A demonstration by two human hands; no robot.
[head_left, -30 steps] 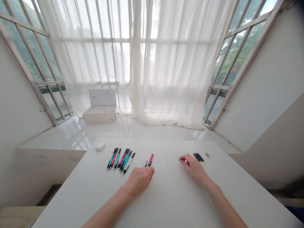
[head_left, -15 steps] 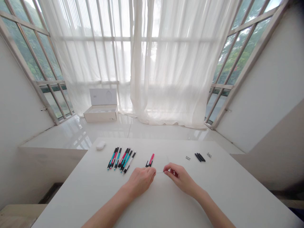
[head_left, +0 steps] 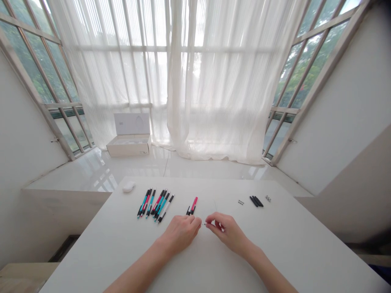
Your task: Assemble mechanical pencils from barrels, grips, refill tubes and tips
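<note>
My left hand (head_left: pixel 183 231) is closed in a pinch round a thin pen refill, most of it hidden in the fingers. A short length of it shows towards the right. My right hand (head_left: pixel 224 228) pinches with thumb and forefinger at the refill's tip, where a tiny dark piece (head_left: pixel 204 224) shows; it is too small to tell what it is. Only a narrow gap parts the two hands. Just beyond the left knuckles lie loose pen barrels (head_left: pixel 194 206), one pink, partly hidden. Thin pale refills (head_left: pixel 215 205) lie past the right fingers.
Several assembled pens (head_left: pixel 155 205) lie in a group at the left. To the right are small springs (head_left: pixel 241 202), black grips (head_left: pixel 256 201) and grey tips (head_left: pixel 268 198). A white case (head_left: pixel 128 187) sits at the table's far left corner. An open box (head_left: pixel 128 145) stands on the sill.
My right hand has moved left and slightly down, closing the distance to my left hand. Less of the refill shows between them. My left hand has hardly moved.
</note>
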